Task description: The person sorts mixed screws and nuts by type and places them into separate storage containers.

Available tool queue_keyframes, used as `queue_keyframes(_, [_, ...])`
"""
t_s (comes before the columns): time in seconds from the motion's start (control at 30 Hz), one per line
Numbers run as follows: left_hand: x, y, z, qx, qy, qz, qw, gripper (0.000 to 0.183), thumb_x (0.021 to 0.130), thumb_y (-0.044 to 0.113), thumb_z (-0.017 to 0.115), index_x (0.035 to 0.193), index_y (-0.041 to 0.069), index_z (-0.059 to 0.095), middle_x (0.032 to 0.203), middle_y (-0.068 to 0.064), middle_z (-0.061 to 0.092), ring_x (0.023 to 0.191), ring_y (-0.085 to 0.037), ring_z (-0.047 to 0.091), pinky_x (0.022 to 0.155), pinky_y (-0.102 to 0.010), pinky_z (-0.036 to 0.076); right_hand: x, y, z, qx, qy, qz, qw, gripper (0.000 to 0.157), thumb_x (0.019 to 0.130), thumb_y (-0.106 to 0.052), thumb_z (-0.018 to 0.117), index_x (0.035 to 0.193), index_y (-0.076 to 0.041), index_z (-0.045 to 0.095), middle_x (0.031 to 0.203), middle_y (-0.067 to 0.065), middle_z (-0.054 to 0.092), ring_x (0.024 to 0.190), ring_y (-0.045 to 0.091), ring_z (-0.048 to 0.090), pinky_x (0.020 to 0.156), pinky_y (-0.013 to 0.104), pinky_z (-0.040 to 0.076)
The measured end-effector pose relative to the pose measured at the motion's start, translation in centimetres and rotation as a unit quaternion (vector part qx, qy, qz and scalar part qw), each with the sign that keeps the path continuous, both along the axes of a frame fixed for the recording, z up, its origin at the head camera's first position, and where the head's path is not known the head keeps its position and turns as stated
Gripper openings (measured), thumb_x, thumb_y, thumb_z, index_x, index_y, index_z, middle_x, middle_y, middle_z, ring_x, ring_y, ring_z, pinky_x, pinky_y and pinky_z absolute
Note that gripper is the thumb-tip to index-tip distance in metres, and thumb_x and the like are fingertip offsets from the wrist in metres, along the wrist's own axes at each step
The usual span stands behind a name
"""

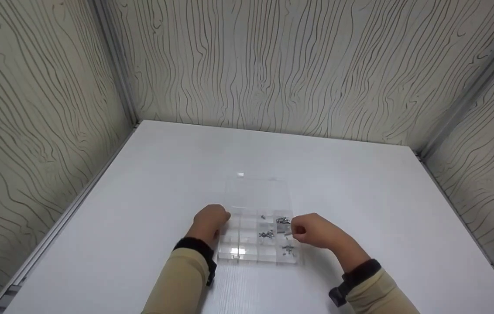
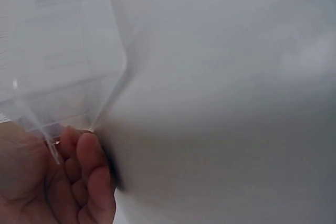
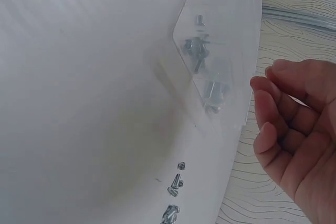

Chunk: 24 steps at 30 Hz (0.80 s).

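A clear plastic compartment box [image 1: 248, 251] sits on the white table, its transparent lid [image 1: 258, 192] folded back on the far side. My left hand [image 1: 210, 222] is at the box's left side; in the left wrist view the curled fingers [image 2: 97, 177] grip its clear edge. Screws [image 1: 283, 220] and other small metal pieces [image 1: 266, 234] lie in the right-hand compartments. Beside the right edge is my right hand [image 1: 317, 231], fingers loosely curled and thumb close to the index finger. Nothing shows between those fingers in the right wrist view.
The white table [image 1: 382, 196] extends around the box on every side. Wood-grain patterned panels [image 1: 264, 65] enclose it at the back, left and right, with grey metal posts [image 1: 114, 61] at the corners. More small metal pieces [image 3: 176, 184] appear low in the right wrist view.
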<state>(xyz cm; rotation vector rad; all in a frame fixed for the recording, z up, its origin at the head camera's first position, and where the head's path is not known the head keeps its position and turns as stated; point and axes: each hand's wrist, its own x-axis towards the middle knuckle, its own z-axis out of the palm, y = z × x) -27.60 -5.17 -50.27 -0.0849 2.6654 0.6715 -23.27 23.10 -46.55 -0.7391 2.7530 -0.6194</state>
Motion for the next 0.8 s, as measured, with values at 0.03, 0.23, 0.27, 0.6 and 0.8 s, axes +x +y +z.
queue_keyframes(0.03, [0.1, 0.0, 0.1, 0.002, 0.002, 0.000, 1.0000, 0.033, 0.092, 0.029, 0.046, 0.073, 0.006, 0.060, 0.067, -0.007, 0.059, 0.054, -0.018, 0.053, 0.053, -0.030, 0.045, -0.1, 0.2, 0.0, -0.004, 0.010, -0.003, 1.000, 0.017, 0.080, -0.005, 0.061, 0.071, -0.017, 0.054, 0.064, -0.009, 0.047, 0.060, 0.008, 0.044, 0.052, 0.023, 0.038])
queue_keyframes(0.23, [0.2, 0.0, 0.0, 0.007, 0.007, 0.002, 1.0000, 0.033, 0.092, 0.028, 0.045, 0.068, 0.007, 0.057, 0.063, -0.006, 0.055, 0.049, -0.017, 0.050, 0.049, -0.028, 0.042, -1.2, 1.3, -0.4, -0.001, 0.023, -0.068, 0.997, 0.018, 0.082, -0.005, 0.062, 0.070, -0.015, 0.052, 0.063, -0.005, 0.046, 0.059, 0.011, 0.046, 0.052, 0.027, 0.040])
queue_keyframes(0.27, [0.2, 0.0, 0.0, 0.008, 0.007, 0.004, 0.9999, 0.033, 0.091, 0.028, 0.045, 0.068, 0.008, 0.056, 0.064, -0.006, 0.055, 0.050, -0.017, 0.050, 0.049, -0.028, 0.042, -1.4, 1.5, -0.5, 0.004, 0.020, -0.085, 0.996, 0.018, 0.082, -0.005, 0.062, 0.071, -0.014, 0.052, 0.064, -0.004, 0.047, 0.060, 0.012, 0.046, 0.052, 0.027, 0.040])
queue_keyframes(0.6, [0.2, 0.0, 0.0, 0.016, 0.006, 0.015, 0.9997, 0.030, 0.089, 0.027, 0.046, 0.070, 0.007, 0.058, 0.066, -0.007, 0.056, 0.054, -0.019, 0.052, 0.052, -0.030, 0.043, -2.2, 2.6, -2.8, 0.095, -0.031, -0.166, 0.981, 0.008, 0.078, -0.002, 0.063, 0.074, -0.008, 0.058, 0.067, 0.001, 0.052, 0.064, 0.016, 0.049, 0.058, 0.030, 0.045])
queue_keyframes(0.8, [0.2, 0.0, 0.0, 0.010, 0.017, 0.007, 0.9998, 0.030, 0.089, 0.026, 0.046, 0.066, 0.008, 0.055, 0.069, -0.007, 0.055, 0.058, -0.021, 0.051, 0.054, -0.031, 0.042, -2.2, 2.6, -3.4, 0.124, -0.034, -0.161, 0.979, 0.008, 0.077, -0.001, 0.061, 0.074, -0.008, 0.057, 0.067, 0.002, 0.051, 0.065, 0.018, 0.048, 0.061, 0.032, 0.044])
